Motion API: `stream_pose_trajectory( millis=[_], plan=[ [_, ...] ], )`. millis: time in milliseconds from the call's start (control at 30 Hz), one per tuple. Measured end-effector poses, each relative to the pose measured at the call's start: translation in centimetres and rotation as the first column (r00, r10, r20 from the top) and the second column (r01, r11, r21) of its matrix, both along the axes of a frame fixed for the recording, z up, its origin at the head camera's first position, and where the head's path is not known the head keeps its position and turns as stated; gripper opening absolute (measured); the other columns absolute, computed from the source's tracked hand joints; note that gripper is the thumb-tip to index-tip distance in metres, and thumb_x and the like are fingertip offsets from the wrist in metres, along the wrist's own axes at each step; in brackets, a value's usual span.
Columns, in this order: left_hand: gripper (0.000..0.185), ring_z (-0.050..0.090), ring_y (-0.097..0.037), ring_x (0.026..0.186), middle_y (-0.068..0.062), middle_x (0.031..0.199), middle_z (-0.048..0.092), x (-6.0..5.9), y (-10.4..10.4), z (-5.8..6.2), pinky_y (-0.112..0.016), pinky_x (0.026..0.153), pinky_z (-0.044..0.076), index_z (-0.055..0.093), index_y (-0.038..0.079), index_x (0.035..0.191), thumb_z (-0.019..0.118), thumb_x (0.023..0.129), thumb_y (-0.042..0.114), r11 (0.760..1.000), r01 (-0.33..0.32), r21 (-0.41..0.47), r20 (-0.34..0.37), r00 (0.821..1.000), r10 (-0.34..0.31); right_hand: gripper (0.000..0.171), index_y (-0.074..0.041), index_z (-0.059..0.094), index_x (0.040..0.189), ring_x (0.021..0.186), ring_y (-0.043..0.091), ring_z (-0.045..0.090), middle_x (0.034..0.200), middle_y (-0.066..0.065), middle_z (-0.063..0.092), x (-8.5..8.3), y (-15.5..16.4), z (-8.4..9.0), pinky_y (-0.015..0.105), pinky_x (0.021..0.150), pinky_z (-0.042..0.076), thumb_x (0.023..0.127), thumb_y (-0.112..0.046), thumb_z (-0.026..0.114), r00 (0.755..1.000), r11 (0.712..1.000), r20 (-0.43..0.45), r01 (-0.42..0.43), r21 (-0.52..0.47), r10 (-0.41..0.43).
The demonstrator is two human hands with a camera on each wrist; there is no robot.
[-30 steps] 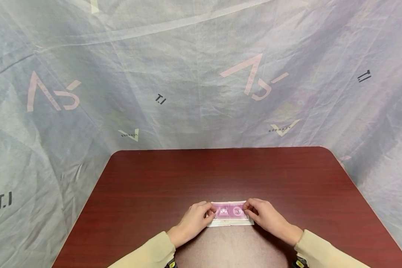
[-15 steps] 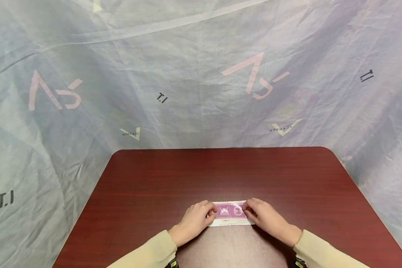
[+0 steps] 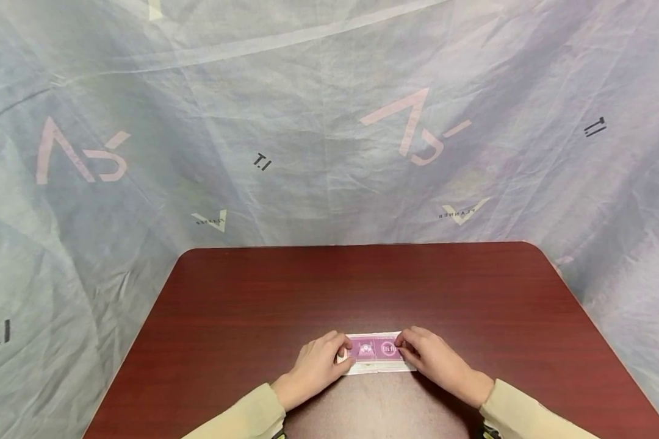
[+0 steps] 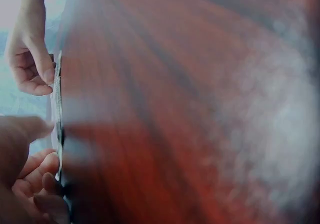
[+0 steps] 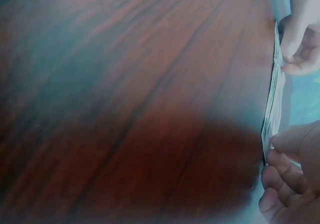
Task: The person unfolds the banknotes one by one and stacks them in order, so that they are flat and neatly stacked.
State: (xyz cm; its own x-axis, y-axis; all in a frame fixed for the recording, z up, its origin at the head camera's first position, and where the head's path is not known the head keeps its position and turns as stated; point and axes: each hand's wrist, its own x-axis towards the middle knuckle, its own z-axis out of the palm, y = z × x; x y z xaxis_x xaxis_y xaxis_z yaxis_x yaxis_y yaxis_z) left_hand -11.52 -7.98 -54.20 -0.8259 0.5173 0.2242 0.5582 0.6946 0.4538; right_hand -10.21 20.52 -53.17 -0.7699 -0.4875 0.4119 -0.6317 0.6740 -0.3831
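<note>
A thin stack of purple banknotes (image 3: 374,350) with pale borders lies lengthwise on the table before me. My left hand (image 3: 317,367) grips its left end, index finger toward the far edge and thumb at the near edge, with a gap between them. At the opposite end, my right hand (image 3: 442,364) pinches the stack, the fingers covering its corner. Seen edge-on in the left wrist view, the layered stack (image 4: 58,98) runs between both hands. The right wrist view shows the sheets' long edge (image 5: 271,93), slightly fanned, with my right thumb and fingers around the nearer end.
The dark red wooden table (image 3: 285,286) has rounded far corners. Grey fabric sheets (image 3: 307,110) with printed letters hang behind it and along both sides. Light shines on the tabletop just in front of the banknotes.
My left thumb and index finger have spread apart at the stack's left end, the thumb now lower on the near edge. The right hand and the stack stay nearly in place.
</note>
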Motion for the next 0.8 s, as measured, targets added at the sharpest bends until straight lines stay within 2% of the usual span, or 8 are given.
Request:
stream_pose_trajectory(
  millis=[133,233,433,633,800],
  plan=[
    [0.037,0.047,0.002,0.067,0.014,0.087,0.055,0.0,-0.1,0.3,-0.021,0.057,0.042,0.069,0.021,0.104,0.087,0.08,0.041,0.999,0.016,-0.039,0.036,0.999,-0.014,0.022,-0.014,0.069,0.095,0.079,0.001,0.052,0.085,-0.012,0.06,-0.1,0.3,0.0,0.026,0.068,0.051,0.084,0.002,0.081,1.0,1.0,0.003,0.01,0.012,-0.01],
    [0.045,0.048,0.002,0.07,0.014,0.09,0.056,0.0,-0.4,0.6,-0.023,0.06,0.044,0.068,0.021,0.109,0.089,0.078,0.045,0.997,0.039,-0.066,0.07,0.997,-0.035,0.021,-0.014,0.069,0.096,0.08,0.002,0.052,0.086,-0.011,0.06,-0.1,0.4,0.0,0.027,0.069,0.051,0.085,0.001,0.08,1.0,1.0,0.019,0.012,0.022,-0.012],
    [0.037,0.046,0.001,0.073,0.011,0.093,0.056,-0.4,-0.9,0.8,-0.021,0.062,0.043,0.069,0.02,0.113,0.086,0.085,0.037,0.995,0.089,-0.043,0.083,0.993,-0.085,0.02,-0.014,0.069,0.096,0.078,0.0,0.049,0.085,-0.012,0.059,-0.1,0.4,0.0,0.025,0.067,0.049,0.087,0.0,0.08,1.0,1.0,0.023,0.009,0.01,-0.009],
    [0.037,0.046,0.001,0.073,0.01,0.094,0.057,-0.6,-1.0,0.8,-0.02,0.062,0.042,0.07,0.019,0.114,0.086,0.086,0.035,0.993,0.11,-0.035,0.093,0.99,-0.106,0.019,-0.014,0.07,0.096,0.076,-0.002,0.048,0.084,-0.013,0.058,0.0,0.5,0.0,0.021,0.064,0.047,0.087,0.0,0.08,1.0,1.0,0.027,0.005,-0.017,-0.005],
    [0.028,0.047,0.001,0.074,0.009,0.093,0.058,-0.7,-1.1,1.0,-0.019,0.063,0.042,0.07,0.018,0.113,0.079,0.092,0.033,0.993,0.119,-0.001,0.099,0.988,-0.118,0.02,-0.014,0.07,0.097,0.075,-0.002,0.049,0.084,-0.013,0.058,0.0,0.8,0.3,0.02,0.063,0.046,0.087,0.001,0.079,1.0,1.0,0.028,-0.007,-0.028,0.008]
  ],
)
